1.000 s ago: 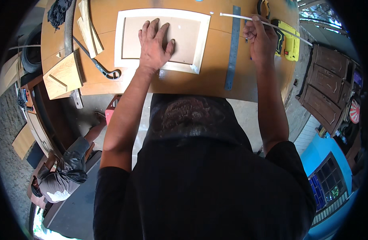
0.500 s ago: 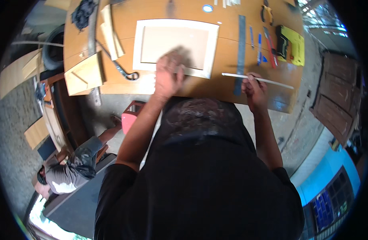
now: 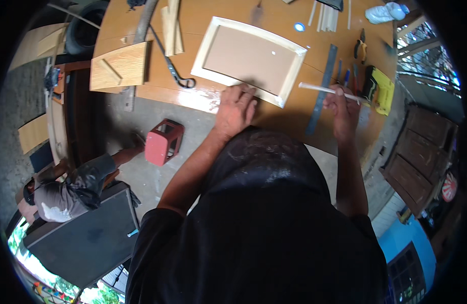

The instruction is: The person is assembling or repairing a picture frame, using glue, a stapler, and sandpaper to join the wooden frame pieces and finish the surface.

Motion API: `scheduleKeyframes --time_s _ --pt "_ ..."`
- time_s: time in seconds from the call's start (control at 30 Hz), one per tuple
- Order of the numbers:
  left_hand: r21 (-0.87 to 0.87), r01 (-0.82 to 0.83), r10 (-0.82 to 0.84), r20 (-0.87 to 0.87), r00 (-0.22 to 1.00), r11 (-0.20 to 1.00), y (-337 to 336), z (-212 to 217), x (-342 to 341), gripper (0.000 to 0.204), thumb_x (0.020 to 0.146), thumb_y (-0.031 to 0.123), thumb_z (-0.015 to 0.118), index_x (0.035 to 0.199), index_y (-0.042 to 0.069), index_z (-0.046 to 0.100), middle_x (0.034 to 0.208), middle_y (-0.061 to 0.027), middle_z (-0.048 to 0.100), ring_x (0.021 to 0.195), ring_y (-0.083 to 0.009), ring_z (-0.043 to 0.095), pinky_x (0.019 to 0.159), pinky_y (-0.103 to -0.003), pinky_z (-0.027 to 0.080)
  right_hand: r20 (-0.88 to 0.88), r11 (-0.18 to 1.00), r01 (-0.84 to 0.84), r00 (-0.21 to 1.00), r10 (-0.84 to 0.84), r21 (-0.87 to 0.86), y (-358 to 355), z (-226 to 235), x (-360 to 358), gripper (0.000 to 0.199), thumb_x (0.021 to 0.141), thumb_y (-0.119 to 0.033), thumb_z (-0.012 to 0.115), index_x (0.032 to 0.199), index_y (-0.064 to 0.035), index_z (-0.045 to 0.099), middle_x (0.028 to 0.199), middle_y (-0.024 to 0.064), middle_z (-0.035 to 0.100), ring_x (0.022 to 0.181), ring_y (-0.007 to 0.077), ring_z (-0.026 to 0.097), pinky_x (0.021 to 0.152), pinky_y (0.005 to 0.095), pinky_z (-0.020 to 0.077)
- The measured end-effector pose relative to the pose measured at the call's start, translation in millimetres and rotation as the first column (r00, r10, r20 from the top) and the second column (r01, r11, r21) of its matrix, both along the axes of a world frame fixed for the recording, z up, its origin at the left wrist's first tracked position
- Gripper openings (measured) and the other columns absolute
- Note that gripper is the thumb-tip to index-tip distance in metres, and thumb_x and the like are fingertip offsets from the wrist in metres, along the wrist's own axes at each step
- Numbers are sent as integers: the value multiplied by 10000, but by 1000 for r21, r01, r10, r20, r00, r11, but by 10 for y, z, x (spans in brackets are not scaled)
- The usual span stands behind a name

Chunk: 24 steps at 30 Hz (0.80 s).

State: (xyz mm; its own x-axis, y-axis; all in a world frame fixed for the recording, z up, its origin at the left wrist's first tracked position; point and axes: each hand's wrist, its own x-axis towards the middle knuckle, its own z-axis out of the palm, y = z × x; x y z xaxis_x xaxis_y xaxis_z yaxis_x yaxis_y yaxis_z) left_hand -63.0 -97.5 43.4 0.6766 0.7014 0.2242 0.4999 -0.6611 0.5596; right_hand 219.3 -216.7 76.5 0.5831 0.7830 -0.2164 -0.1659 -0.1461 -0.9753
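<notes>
Fingers of L hand are loosely bent & close together at the near edge of a pale-wood rectangular frame w/ a flat beige panel; undersides hidden, so can't tell if they grip it. R hand pinches a thin white strip btwn thumb & fingers, no gap, strip poking out both sides.

Frame lies skewed on the brown wooden table, mid-scene, left of a long grey metal ruler. Strip crosses over ruler; can't tell if touching. Yellow-&-black staple gun is just right of R hand, black-&-orange pliers farther back. Left of frame: black tool w/ looped handle, then a light wood-grain board nr the table's near edge. Clear plastic bottle w/ blue cap sits far right.
</notes>
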Motion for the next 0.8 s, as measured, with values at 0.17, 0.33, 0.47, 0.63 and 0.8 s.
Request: scheduleKeyframes --time_s 0.17,0.33,0.47,0.63,0.8 --pt "58 26 -22 -57 998 998 -39 -151 -68 420 851 168 670 1257 68 630 1327 -169 519 1276 -368 456 1116 -559 316 481 926 -329 791 378 -187 128 263 30 304 1057 -260 497 1001 -22 679 792 4 585 709 89 532 667 248 444" --pt "71 30 -28 -30 999 997 -51 -77 38 404 856 178 665 1246 76 636 1314 -150 536 1230 -340 487 1105 -524 309 105 950 -303 945 310 -81 211 264 76 358 1069 -289 477 994 -9 689 711 -17 523 698 76 505 642 246 423" --pt "17 -11 11 -28 1000 1000 -26 -8 101 387 866 179 653 1235 66 640 1268 -128 565 1149 -318 522 1020 -465 362 -57 970 -242 969 240 -36 235 355 61 369 1076 -274 456 1005 34 646 713 -6 501 665 95 486 641 258 421" --pt "-22 12 -14 -51 999 1000 19 -36 103 378 871 176 651 1230 57 646 1224 -139 580 1116 -322 532 977 -455 391 83 954 -298 950 300 -40 159 369 13 289 1065 -227 481 1041 12 642 747 14 553 687 96 528 648 259 439" --pt "-34 46 -50 -104 993 998 42 -72 121 397 867 179 655 1245 55 646 1255 -144 564 1143 -322 517 989 -460 388 157 951 -308 938 310 -39 28 336 -93 189 1041 -143 515 1038 4 634 788 27 581 748 102 568 707 267 469"
